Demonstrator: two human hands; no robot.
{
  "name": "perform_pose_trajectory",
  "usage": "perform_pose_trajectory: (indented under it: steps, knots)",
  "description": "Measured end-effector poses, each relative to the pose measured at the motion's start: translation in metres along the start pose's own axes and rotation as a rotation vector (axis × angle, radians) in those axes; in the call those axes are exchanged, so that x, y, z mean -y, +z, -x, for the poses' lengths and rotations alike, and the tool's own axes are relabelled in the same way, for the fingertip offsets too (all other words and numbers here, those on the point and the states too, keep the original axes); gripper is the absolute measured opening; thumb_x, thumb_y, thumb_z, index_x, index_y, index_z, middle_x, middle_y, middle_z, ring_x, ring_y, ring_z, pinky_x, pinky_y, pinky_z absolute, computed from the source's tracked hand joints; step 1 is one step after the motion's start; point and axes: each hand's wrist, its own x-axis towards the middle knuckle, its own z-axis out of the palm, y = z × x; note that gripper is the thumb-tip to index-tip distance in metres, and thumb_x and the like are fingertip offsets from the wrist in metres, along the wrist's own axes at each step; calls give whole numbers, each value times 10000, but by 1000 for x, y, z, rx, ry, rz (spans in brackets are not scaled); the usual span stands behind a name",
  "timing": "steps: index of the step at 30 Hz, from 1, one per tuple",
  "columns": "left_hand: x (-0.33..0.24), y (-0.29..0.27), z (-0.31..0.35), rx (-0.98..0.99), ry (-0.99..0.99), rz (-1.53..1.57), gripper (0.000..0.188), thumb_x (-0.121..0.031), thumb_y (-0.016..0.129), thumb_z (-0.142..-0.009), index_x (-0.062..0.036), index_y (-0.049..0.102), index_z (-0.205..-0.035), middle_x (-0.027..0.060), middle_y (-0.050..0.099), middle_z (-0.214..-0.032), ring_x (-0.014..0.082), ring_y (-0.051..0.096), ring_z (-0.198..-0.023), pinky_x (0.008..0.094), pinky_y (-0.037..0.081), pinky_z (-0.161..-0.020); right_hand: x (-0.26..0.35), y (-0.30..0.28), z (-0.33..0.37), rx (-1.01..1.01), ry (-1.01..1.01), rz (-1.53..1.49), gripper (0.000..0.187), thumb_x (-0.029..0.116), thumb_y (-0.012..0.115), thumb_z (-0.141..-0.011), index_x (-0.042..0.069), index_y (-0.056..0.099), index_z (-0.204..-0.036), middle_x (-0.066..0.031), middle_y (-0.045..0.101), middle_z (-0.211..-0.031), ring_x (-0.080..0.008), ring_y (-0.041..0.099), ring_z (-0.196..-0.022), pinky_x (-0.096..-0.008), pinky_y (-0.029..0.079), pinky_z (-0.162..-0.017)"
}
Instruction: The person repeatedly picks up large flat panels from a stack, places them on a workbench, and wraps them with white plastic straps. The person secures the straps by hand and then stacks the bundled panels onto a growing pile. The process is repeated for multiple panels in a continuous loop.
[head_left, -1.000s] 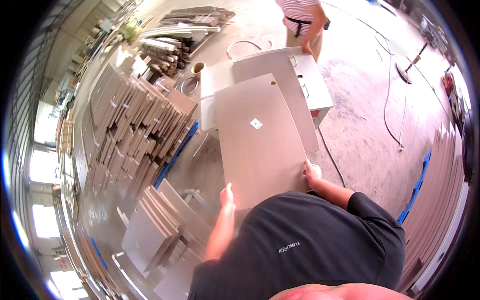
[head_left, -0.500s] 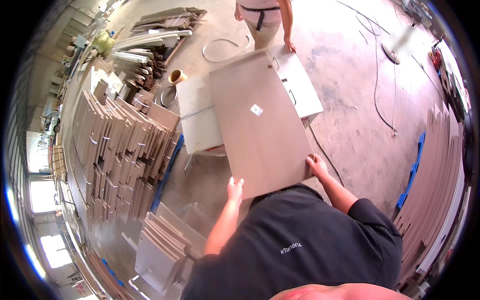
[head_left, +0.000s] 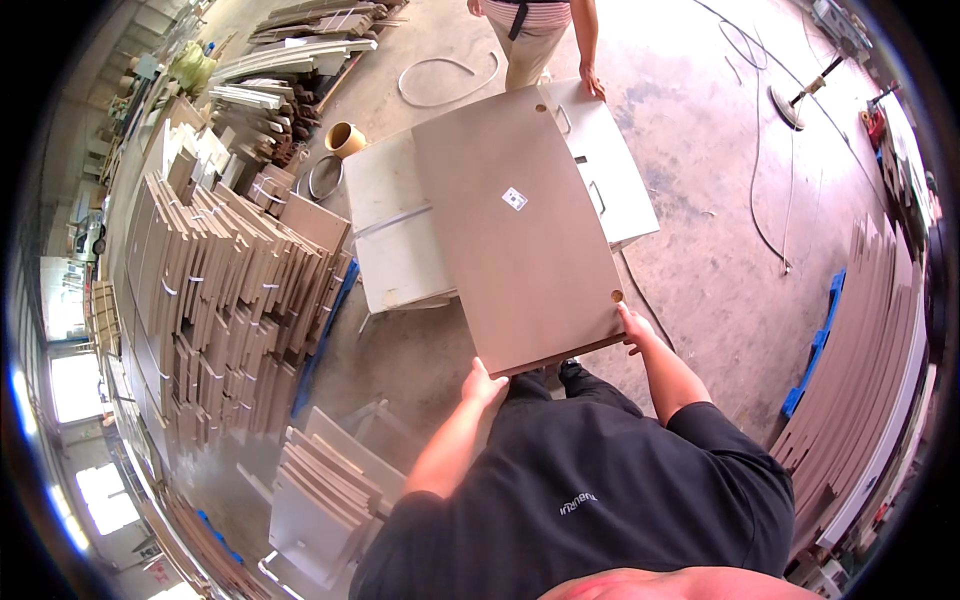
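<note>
A taupe cabinet door panel (head_left: 530, 240) with a small white label lies across a white work surface (head_left: 400, 265) and reaches toward me. Two round hinge holes show along its right side. At its near left corner, my left hand (head_left: 482, 384) is closed on the edge. My right hand (head_left: 635, 327) grips the near right corner, just below a hinge hole; its fingers partly hide under the panel. White panels with dark handles (head_left: 610, 185) stick out on the right. Beyond them stands another person (head_left: 530, 40), one hand (head_left: 592, 86) touching the far white panel.
Stacked brown boards (head_left: 230, 300) rise on the left, with a white panel stack (head_left: 310, 510) nearer me. A long board pile (head_left: 860, 380) stands on the right beside a blue pallet (head_left: 815, 345). A cable (head_left: 757, 190) and a stand base (head_left: 787, 107) lie on the floor.
The door panel's near edge has shifted away from my body, and my feet now show below it. My right hand has slid off the hinge hole to the corner's edge.
</note>
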Motion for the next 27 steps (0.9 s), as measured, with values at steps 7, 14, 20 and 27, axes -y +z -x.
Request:
perform_pose_trajectory:
  steps: [7, 14, 20, 27]
  knots:
    - [-2, 9, -10, -90, -9, -119, 701, -376, 844, -793, 21, 439, -1204, 244, 713, -1063, 410, 702, -1004, 485, 566, -864, 19, 9, 12, -50, 67, -97, 862, 778, 416, -921, 103, 501, -1450, -218, 620, -1292, -405, 700, -919, -589, 552, -755]
    - [7, 17, -2, -93, 11, -161, 457, -251, 750, -836, 22, 501, -1106, 271, 703, -984, 442, 691, -949, 516, 555, -841, -59, 7, -63, -135, -502, 491, 611, 609, 433, -984, 131, 561, -1342, -255, 624, -1276, -434, 665, -1012, -502, 549, -861]
    - [18, 37, -4, -217, 76, 18, 410, -192, 725, -818, 19, 498, -1088, 276, 699, -962, 462, 678, -943, 531, 548, -835, -48, 14, -50, -228, -423, 84, 578, 542, 381, -1054, 19, 613, -1136, -309, 645, -1225, -474, 575, -1203, -527, 470, -968]
    - [35, 32, -13, -169, 128, -31, 416, -180, 721, -816, 37, 483, -1080, 294, 689, -936, 467, 677, -938, 537, 543, -814, -46, 13, -34, -218, -445, 208, 690, 607, 329, -1052, -19, 619, -1088, -350, 646, -1140, -533, 573, -1145, -548, 452, -955]
